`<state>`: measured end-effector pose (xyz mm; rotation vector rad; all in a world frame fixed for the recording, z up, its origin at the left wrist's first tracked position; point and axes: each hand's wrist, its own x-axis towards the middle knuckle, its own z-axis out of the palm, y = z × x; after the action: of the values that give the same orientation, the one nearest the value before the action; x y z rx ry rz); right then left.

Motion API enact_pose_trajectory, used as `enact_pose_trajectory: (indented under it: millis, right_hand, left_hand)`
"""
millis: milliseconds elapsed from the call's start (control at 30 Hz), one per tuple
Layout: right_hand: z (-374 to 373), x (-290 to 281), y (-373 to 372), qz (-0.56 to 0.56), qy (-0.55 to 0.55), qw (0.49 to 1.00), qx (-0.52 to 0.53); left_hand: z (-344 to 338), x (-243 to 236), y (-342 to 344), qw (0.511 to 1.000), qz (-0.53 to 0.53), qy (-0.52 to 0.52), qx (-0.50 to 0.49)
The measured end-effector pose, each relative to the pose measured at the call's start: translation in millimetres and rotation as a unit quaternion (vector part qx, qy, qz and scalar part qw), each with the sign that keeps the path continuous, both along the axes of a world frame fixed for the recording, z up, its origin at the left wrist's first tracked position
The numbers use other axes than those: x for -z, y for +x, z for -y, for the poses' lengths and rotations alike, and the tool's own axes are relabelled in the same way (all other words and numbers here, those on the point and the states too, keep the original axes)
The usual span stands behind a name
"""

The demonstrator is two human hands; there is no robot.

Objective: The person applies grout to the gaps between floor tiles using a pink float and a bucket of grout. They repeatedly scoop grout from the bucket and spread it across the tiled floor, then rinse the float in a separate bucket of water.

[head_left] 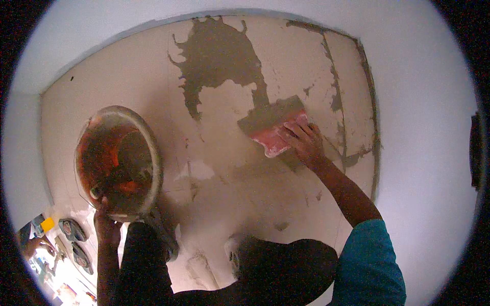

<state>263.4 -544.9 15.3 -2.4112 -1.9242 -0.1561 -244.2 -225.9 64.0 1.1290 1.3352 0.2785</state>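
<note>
Scraper point(271, 126) right of the bucket point(157, 166) seems light, stiff; right fingers point(304, 129) pinch its pink grip, left fingers point(104, 202) the bucket's rim.

No text, numbers or signs legible. Red-and-grey spreader point(270, 140) under fingers of right hand point(309, 146): nothing readable. Bucket point(156, 168) at fingers of left hand point(106, 220): same. Yellow item point(47, 225), left of those fingers: too small.

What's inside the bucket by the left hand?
In the bucket: grey-brown, paste-like material and patches of orange inner wall. Wall beneath the material is covered; darkest parts unreadable.
</note>
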Motion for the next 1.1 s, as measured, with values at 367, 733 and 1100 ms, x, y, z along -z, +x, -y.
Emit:
enact_pose_trajectory:
  millis: [367,733,1100]
  right_hand:
    - [-135,-5,65,-0.011,-0.012,0.999,0.037]
    - [-214,1,117,0.059,-0.05,0.994,0.079]
    - [-185,-54,71,-0.023,-0.078,0.996,0.041]
  left_hand:
    - [3,-22,42,0.989,0.034,-0.009,-0.141]
    - [-29,-9,30,0.983,0.067,0.038,-0.167]
    - [-73,5,18,0.979,0.072,0.061,-0.18]
